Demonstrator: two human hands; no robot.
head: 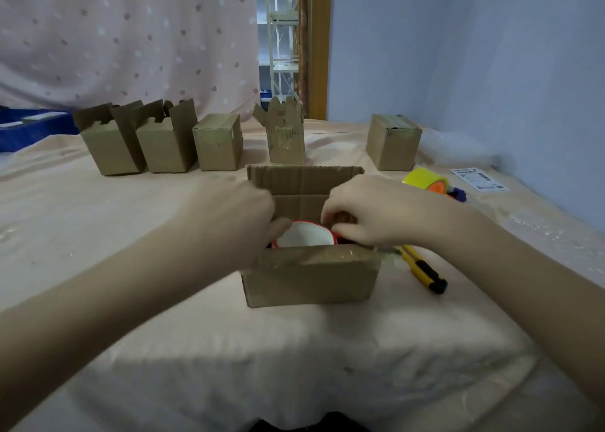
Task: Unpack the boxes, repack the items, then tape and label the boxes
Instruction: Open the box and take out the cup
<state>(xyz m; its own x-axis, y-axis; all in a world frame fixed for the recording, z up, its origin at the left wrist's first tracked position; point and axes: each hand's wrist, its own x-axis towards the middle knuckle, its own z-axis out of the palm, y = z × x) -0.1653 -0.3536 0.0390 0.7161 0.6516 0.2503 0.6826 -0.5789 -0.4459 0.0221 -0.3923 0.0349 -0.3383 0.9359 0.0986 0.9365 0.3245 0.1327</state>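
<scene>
Both hands reach into the open brown corrugated cardboard box [311, 277]: left hand [239, 215] and right hand [370, 212] curl around a smooth red-rimmed white round cup [304, 236].

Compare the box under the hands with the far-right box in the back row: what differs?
The near box is open, flaps up, with a red-rimmed white bowl showing inside; the far-right box is closed, its flaps down. The left hand and right hand reach into the near box; nothing touches the far-right box. The near box sits lower and wider, the far-right box upright. Both are plain brown cardboard.
</scene>
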